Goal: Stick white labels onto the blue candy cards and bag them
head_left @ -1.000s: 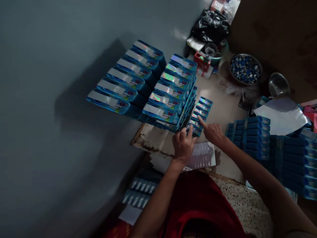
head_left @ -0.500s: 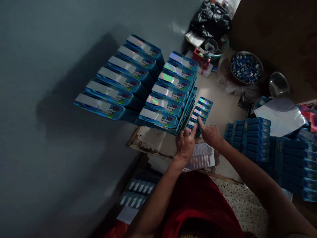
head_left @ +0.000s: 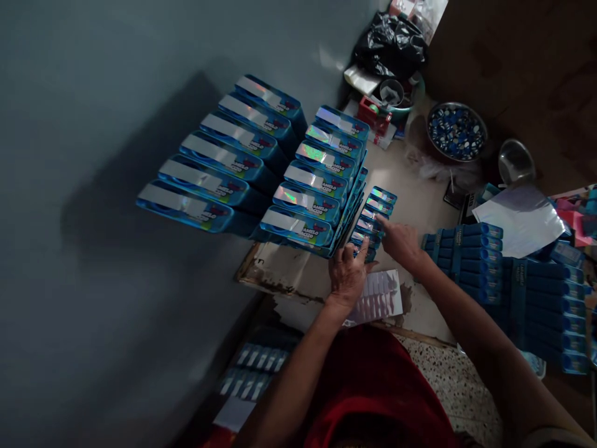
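A short row of small blue boxes (head_left: pixel 383 198) with shiny silver strips on top lies on the table between my hands. My left hand (head_left: pixel 347 270) rests at the near end of the row, its index finger stretched onto a box and the thumb apart. From the right, my right hand (head_left: pixel 401 242) reaches in with its index finger pointed at a middle box; its other fingers are curled. I see nothing held in either hand. Just below them lies a sheet of pale strip labels (head_left: pixel 385 302), partly hidden by my left hand.
Tall stacks of blue boxes (head_left: pixel 298 230) with silver strips stand at the left by the wall. More blue boxes (head_left: pixel 550 305) are piled at the right. Behind are a metal bowl (head_left: pixel 457 134) of small discs, a red tape dispenser (head_left: pixel 374 115) and a black plastic bag (head_left: pixel 392 46).
My right hand has drawn slightly right, away from the left fingertips, and more of the near boxes shows. My left hand stays at the row's near end. The view has shifted slightly.
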A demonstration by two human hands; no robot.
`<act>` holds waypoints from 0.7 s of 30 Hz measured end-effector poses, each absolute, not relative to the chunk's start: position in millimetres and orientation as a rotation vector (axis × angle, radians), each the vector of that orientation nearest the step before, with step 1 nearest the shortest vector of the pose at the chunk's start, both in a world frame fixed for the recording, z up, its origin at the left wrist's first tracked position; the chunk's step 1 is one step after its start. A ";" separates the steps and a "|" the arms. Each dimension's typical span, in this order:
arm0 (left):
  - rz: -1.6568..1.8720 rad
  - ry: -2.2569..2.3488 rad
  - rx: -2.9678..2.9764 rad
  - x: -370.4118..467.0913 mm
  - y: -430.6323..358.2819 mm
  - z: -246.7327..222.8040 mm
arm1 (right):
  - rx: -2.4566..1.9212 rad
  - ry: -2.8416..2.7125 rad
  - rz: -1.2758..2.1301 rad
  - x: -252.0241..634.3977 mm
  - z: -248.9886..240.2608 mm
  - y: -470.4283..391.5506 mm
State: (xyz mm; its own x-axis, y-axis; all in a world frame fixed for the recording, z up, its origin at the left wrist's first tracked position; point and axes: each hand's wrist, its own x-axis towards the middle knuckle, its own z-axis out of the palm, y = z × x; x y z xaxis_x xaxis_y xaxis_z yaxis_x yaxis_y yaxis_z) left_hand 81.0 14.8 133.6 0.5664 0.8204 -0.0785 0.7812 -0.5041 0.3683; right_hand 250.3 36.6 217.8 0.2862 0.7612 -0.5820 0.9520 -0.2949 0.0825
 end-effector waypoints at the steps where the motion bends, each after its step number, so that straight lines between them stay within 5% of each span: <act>1: 0.147 1.301 2.442 81.2 15.0 133.7 | 2.179 1.531 -0.581 252.8 219.6 39.7; 14: 0.065 1.313 2.372 83.8 17.1 148.4 | 2.194 1.537 -0.405 274.2 225.9 61.3; 21: 0.229 1.268 2.264 72.8 18.5 153.9 | 2.474 1.617 -0.581 305.0 230.4 64.4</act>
